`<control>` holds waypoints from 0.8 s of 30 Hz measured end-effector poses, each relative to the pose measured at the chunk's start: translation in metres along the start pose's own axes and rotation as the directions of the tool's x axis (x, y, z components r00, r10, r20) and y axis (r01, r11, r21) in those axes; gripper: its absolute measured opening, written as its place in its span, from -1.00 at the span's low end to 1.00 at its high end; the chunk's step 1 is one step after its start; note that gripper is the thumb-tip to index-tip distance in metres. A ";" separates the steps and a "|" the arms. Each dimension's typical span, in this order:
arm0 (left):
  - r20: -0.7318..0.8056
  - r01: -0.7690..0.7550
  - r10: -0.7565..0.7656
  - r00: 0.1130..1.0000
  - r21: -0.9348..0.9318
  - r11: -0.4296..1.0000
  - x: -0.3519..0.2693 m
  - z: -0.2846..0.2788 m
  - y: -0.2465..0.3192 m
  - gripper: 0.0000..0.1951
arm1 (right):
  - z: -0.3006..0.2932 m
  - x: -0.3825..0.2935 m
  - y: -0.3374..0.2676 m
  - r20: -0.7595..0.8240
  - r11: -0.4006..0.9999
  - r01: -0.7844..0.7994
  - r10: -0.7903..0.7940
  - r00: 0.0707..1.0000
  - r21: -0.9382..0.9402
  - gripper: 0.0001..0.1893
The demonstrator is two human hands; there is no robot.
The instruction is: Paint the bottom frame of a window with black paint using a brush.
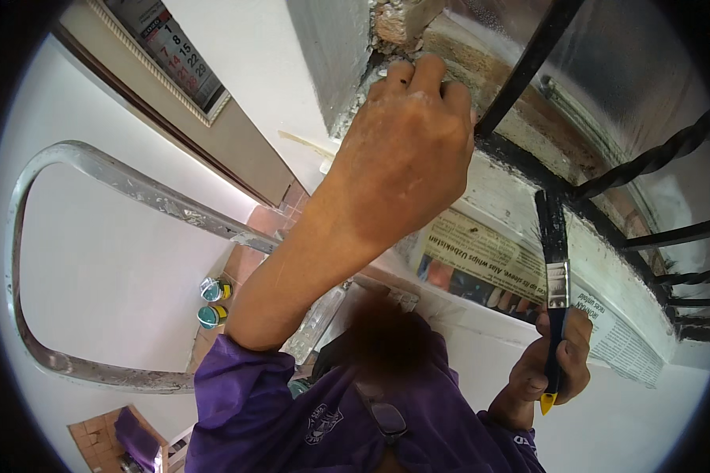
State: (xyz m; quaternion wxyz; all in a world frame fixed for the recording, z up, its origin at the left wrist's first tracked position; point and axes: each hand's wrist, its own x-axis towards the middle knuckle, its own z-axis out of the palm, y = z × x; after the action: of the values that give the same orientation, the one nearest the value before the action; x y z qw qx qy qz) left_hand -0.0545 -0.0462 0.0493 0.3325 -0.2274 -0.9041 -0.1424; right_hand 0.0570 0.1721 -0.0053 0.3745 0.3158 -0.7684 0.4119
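Observation:
My right hand grips the dark blue handle of a paintbrush at the right, its black-coated bristles pointing up against or just before the lower bar of a black metal window grille. That right hand is low at the right. My left hand reaches up to the corner of the window opening, fingertips curled over the broken masonry edge; whether they hold anything is hidden. Newspaper sheets hang along the white sill beneath the grille.
A paint-spotted metal ladder rail loops at the left. Paint cans stand on the tiled floor far below. A framed calendar hangs at upper left, beside a white wall edge. Twisted grille bars jut out at the right.

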 end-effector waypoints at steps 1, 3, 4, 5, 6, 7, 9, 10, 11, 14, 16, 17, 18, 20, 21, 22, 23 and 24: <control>0.003 -0.004 0.004 1.000 -0.004 1.000 0.003 0.002 -0.002 -0.87 | 0.000 0.000 0.001 0.015 1.000 0.001 -0.001 1.000 -0.029 -0.57; -0.033 -0.040 0.042 0.999 0.075 0.996 0.008 0.002 -0.005 -0.86 | 0.001 0.003 0.002 0.018 1.000 -0.008 0.008 1.000 -0.003 -0.57; -0.030 -0.044 0.046 0.998 0.073 0.996 0.010 0.000 -0.004 -0.86 | 0.001 0.004 0.003 0.022 1.000 -0.013 0.012 1.000 0.027 -0.56; -0.014 -0.045 0.047 0.999 0.106 0.993 0.011 -0.001 -0.002 -0.86 | 0.000 0.004 0.004 0.019 1.000 -0.016 0.015 1.000 0.025 -0.56; 0.003 -0.045 0.045 0.999 0.140 0.989 0.011 -0.001 -0.002 -0.86 | 0.002 0.003 0.006 0.023 1.000 -0.015 0.014 1.000 0.025 -0.56; 0.005 -0.048 0.047 0.999 0.139 0.989 0.010 -0.001 -0.001 -0.86 | 0.003 0.002 0.007 0.027 1.000 -0.013 0.013 1.000 0.026 -0.56; 0.034 -0.038 0.032 0.999 0.177 0.984 0.008 -0.003 0.002 -0.86 | 0.003 0.003 0.008 0.032 0.999 -0.018 0.017 0.999 0.030 -0.55; 0.034 -0.041 0.035 0.999 0.176 0.984 0.007 -0.004 0.003 -0.86 | 0.003 0.003 0.008 0.038 0.999 -0.021 0.020 0.999 0.034 -0.55; 0.033 -0.025 0.018 0.999 0.207 0.978 0.007 -0.004 0.003 -0.85 | 0.004 0.004 0.008 0.036 0.999 -0.021 0.020 0.999 0.033 -0.55; 0.019 0.019 -0.021 1.000 0.128 0.992 0.007 -0.007 0.003 -0.79 | 0.005 0.003 0.008 0.024 0.998 -0.044 0.043 0.999 0.052 -0.56; 0.008 0.041 -0.041 0.999 0.014 0.999 0.007 -0.008 0.003 -0.73 | 0.004 0.002 0.009 0.027 0.997 -0.052 0.051 0.998 0.049 -0.56; -0.040 0.023 -0.030 0.999 -0.169 0.985 0.006 -0.010 0.003 -0.76 | 0.003 0.002 0.010 0.025 0.997 -0.052 0.051 0.998 0.050 -0.56; -0.087 -0.007 -0.025 0.996 -0.349 0.937 0.005 -0.011 0.002 -0.77 | 0.003 0.001 0.010 0.029 0.997 -0.058 0.057 0.998 0.044 -0.56; 0.000 0.048 -0.049 0.999 -0.211 0.976 0.004 -0.017 0.002 -0.73 | 0.005 0.000 0.012 0.029 0.997 -0.067 0.067 0.997 0.033 -0.56; 0.076 0.100 -0.095 0.993 -0.053 0.994 0.003 -0.021 0.003 -0.68 | 0.005 0.001 0.012 0.028 0.997 -0.067 0.066 0.997 0.044 -0.56; 0.076 0.101 -0.097 0.992 -0.051 0.994 0.004 -0.020 0.003 -0.68 | 0.005 0.001 0.011 0.027 0.996 -0.067 0.066 0.997 0.053 -0.56; 0.092 0.078 -0.074 0.993 -0.039 0.996 0.006 -0.016 0.002 -0.65 | 0.004 0.001 0.011 0.027 0.996 -0.067 0.066 0.997 0.054 -0.56; 0.107 0.058 -0.055 0.993 -0.022 0.998 0.006 -0.014 0.001 -0.62 | 0.003 0.002 0.012 0.039 0.997 -0.066 0.064 0.997 0.033 -0.56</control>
State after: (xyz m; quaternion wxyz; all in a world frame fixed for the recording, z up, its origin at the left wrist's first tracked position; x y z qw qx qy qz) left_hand -0.0506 -0.0496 0.0640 0.2769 -0.2131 -0.9247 -0.1509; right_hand 0.0459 0.1743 -0.0098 0.3409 0.3047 -0.7779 0.4310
